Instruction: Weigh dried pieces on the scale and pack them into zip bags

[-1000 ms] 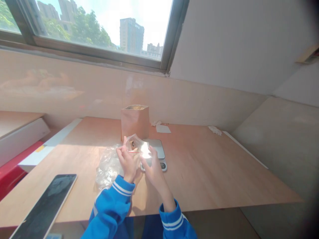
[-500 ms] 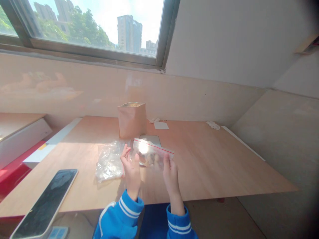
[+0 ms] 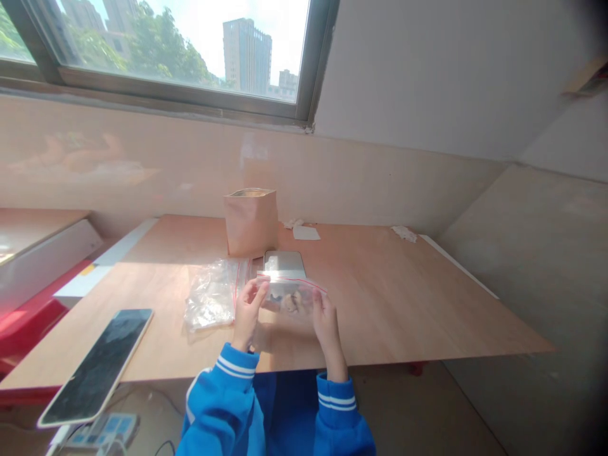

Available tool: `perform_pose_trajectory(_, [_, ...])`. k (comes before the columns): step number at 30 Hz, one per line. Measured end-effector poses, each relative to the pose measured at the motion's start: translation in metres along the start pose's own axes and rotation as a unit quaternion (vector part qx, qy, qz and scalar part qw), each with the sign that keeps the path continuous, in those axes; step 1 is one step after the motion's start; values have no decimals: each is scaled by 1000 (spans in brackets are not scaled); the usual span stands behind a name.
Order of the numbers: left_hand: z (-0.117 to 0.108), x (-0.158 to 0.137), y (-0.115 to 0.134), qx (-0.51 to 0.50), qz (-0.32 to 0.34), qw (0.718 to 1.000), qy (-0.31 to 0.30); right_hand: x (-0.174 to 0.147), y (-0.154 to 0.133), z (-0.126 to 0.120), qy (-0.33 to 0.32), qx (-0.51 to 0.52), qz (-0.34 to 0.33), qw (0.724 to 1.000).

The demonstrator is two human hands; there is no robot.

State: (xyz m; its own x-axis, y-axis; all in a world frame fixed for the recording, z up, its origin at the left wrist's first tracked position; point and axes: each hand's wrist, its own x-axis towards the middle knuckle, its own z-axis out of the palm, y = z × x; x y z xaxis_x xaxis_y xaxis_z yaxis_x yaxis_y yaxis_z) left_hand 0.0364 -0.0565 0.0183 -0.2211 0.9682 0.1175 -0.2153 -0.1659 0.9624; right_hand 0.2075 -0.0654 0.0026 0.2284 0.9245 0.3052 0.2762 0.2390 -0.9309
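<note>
A clear zip-lock bag [image 3: 278,301] with a red seal line hangs between my two hands, with brown and dark pieces inside that I cannot name. My left hand [image 3: 248,310] pinches its upper left corner, and my right hand [image 3: 325,320] grips the right edge. Both hands are closed on the bag, over the table's front part. Left of it lie several empty clear zip-lock bags [image 3: 211,297]. Just behind the held bag is a pale flat device [image 3: 285,261], its lower part hidden.
An open brown paper bag [image 3: 251,221] stands at the back of the wooden table [image 3: 403,297]. White paper [image 3: 306,233] and crumpled tissue [image 3: 405,234] lie near the wall. A large phone-like tablet [image 3: 102,367] juts over the front left edge, above a power strip [image 3: 104,430].
My left hand, open beside the bag before, has closed on its upper left corner. The bag now hangs more level. The view has shifted slightly.
</note>
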Motion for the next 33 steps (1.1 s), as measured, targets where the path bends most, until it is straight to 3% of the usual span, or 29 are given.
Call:
perform_pose_trajectory(5, [-1, 0, -3, -36, -36, 999, 2, 0, 7, -3, 10, 18, 22, 1000])
perform_pose_trajectory(10, [2, -3, -5, -66, -29, 997, 26, -5, -2, 18, 180, 25, 47, 982])
perform_pose_trajectory(12, [2, -5, -7, -67, -18, 996, 47, -8, -7, 26, 213, 28, 50, 975])
perform_pose_trajectory(20, [3, -8, -9, -77, -16, 990, 116, -10, -7, 26, 162, 12, 4, 987])
perform_pose_trajectory(27, [-5, -4, -6, 12, -3, 998, 69, -3, 14, 5, 182, 0, 33, 983])
perform_pose_trajectory(33, [-13, -1, -7, 74, 7, 997, 29, 0, 19, -1, 160, 37, 41, 986])
